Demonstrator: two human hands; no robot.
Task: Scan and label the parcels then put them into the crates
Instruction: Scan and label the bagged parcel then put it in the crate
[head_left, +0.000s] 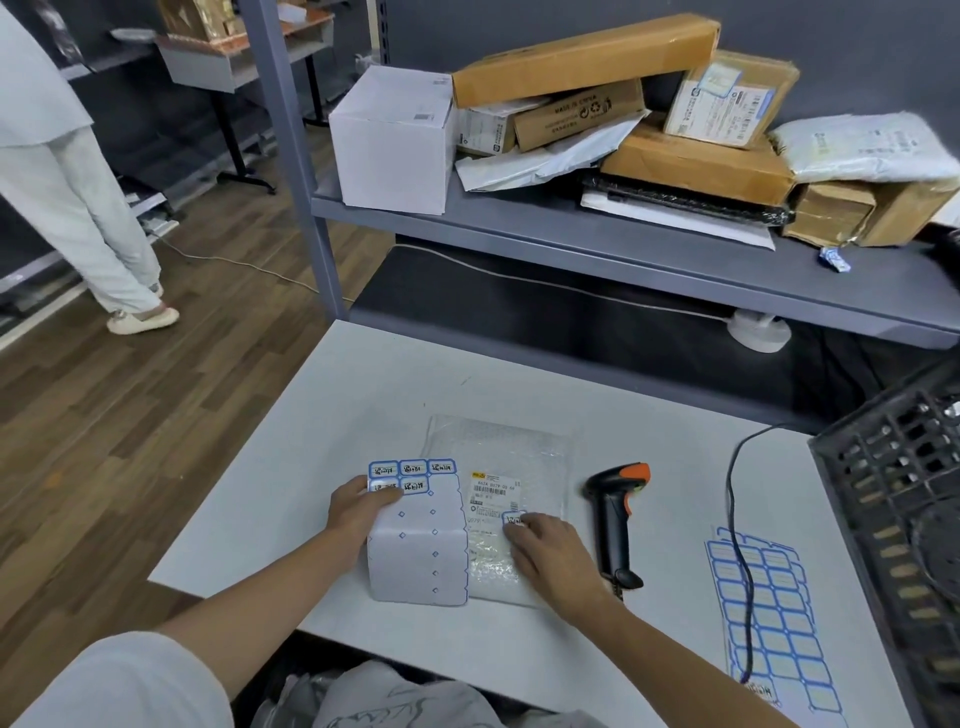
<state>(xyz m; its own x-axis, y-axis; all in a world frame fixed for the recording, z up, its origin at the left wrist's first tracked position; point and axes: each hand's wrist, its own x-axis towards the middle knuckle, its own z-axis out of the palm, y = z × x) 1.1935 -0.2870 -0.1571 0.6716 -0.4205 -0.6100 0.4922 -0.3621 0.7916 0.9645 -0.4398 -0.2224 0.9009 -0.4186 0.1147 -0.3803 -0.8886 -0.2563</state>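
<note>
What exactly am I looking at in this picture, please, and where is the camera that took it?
There is no machine here: a person wears a wide-angle camera on the head, looking down at their two bare hands over a white table. The left hand holds down a white label sheet with blue-bordered stickers. The right hand presses one small blue-bordered sticker onto a clear bubble-wrap parcel, beside its printed shipping label. To the right lie a black and orange barcode scanner, a second label sheet and a dark plastic crate. More parcels wait on the grey shelf behind.
</note>
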